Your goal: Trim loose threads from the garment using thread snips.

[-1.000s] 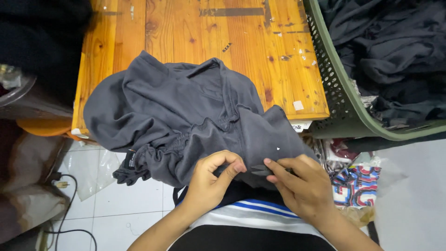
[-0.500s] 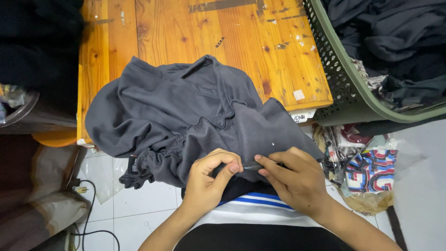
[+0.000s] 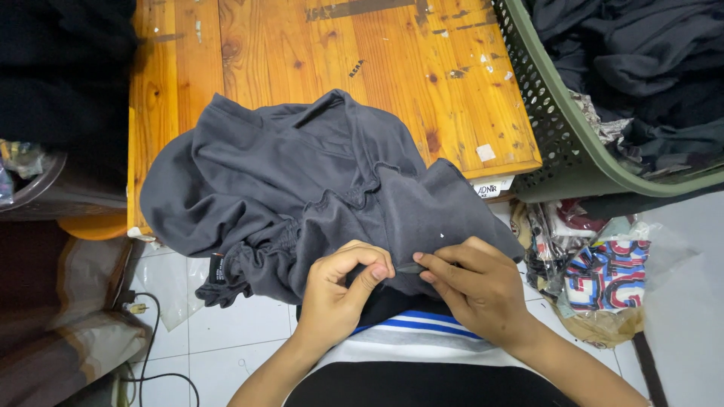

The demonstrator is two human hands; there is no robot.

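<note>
Left hand and right hand close together at lap, fingertips pinched and nearly meeting; forearms angle inward.

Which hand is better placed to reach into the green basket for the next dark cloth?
Probably the right hand: the green basket stands on its side. The left hand would have to cross over. Both now pinch the grey garment.
</note>
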